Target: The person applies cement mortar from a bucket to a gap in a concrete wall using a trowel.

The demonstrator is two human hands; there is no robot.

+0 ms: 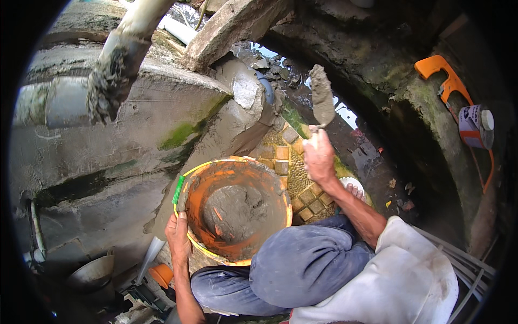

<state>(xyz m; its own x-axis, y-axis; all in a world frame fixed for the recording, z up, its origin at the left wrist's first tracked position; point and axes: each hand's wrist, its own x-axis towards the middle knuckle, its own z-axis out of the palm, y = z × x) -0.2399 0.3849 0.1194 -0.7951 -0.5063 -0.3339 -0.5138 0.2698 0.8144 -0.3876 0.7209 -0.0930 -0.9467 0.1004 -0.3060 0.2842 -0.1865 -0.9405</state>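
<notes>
An orange bucket [287,204] stands tilted toward me in front of my knees, its inside smeared with grey mortar. Wet mortar [237,210] lies heaped in its bottom. My left hand [178,235] grips the bucket's rim at the left, just below the green grip [178,189] of its yellow handle. Beyond the bucket on the right, my right hand [319,156] is closed round the handle of a trowel [322,97]. Its blade points away from me and is coated in mortar. The trowel's handle is mostly hidden in my fist.
A grey wall [118,156] runs along the left, with a thick pipe [67,102] above it. A blue pipe end [265,86] sits in fresh mortar ahead. On the right ledge are an orange hacksaw [450,81] and a can [475,127]. Yellow tiles [281,153] lie beyond the bucket.
</notes>
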